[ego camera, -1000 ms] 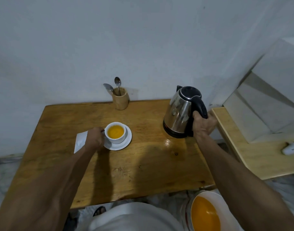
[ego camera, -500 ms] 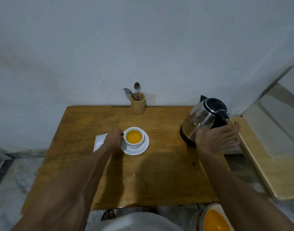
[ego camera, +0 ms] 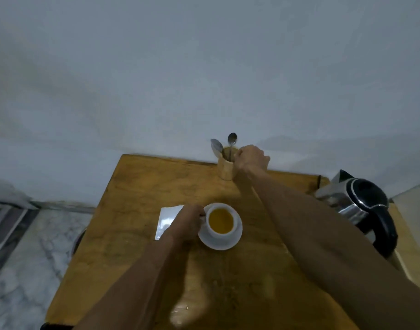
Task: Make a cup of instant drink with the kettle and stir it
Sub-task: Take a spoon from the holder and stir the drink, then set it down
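Observation:
A white cup (ego camera: 220,222) full of orange-yellow drink stands on a white saucer (ego camera: 228,242) in the middle of the wooden table (ego camera: 137,210). My left hand (ego camera: 187,222) is closed on the cup's handle at its left side. My right hand (ego camera: 251,158) is at the rim of a wooden holder (ego camera: 225,170) at the table's back edge, fingers curled beside the handle of a spoon (ego camera: 232,142); whether it grips the spoon I cannot tell. A second spoon (ego camera: 216,146) leans left in the holder. The steel kettle (ego camera: 361,206) with a black lid and handle stands at the table's right edge.
A white sachet (ego camera: 167,220) lies flat just left of the cup, partly under my left hand. A grey wall rises right behind the table. Marble floor (ego camera: 25,270) shows to the left. A pale wooden surface (ego camera: 409,210) adjoins the table beyond the kettle.
My right hand has let go of the kettle and moved left and back to the spoon holder. The kettle stands on the table. My left hand stays at the cup.

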